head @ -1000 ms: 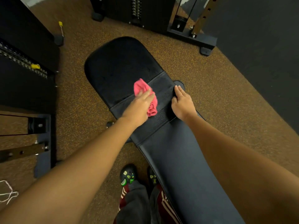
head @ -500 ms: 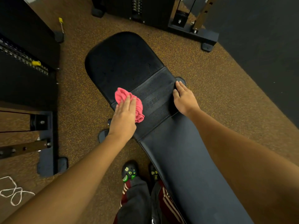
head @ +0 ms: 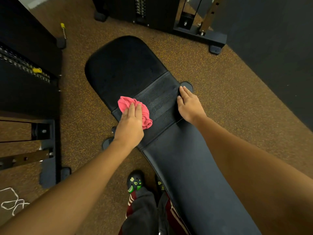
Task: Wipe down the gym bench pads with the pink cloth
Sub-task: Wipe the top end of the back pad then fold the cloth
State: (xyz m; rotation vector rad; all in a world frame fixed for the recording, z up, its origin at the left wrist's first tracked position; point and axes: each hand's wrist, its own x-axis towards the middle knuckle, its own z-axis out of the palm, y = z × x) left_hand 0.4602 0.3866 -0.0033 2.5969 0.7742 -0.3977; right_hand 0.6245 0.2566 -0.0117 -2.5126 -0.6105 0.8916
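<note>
A brown speckled gym floor (head: 220,92) is filling the view from above, with a dark mat (head: 274,53) running along its right side. A black gym bench is stretching diagonally across the middle: its long back pad (head: 194,175) is reaching toward the lower right, and its rounded seat pad (head: 122,68) is lying further away at the upper left. A textured black band (head: 162,97) is bridging the two pads. A weight machine (head: 25,77) is standing at the left edge and another (head: 144,11) at the top.

Two bare forearms are reaching in from the bottom corners. The left hand (head: 130,128) is lying palm down with its fingers (head: 135,109) straight and close together, pressing the pink cloth (head: 128,101) flat against the bench rather than gripping it. The cloth is sitting bunched up at the left end of the textured band, partly over the near edge of the seat pad, with its folds showing beyond the fingertips and to the right of the hand. The right hand (head: 189,107) is resting on the opposite, right end of the band with its fingers extended and together, holding nothing; it is well apart from the cloth.

Below the hands, a black clog (head: 135,182) with green charms is standing on the floor just left of the back pad, under dark trousers (head: 142,211) with red and white stripes. A loose white cord (head: 10,200) is lying at the lower left, and a small yellow-handled pin (head: 63,26) at the upper left.
</note>
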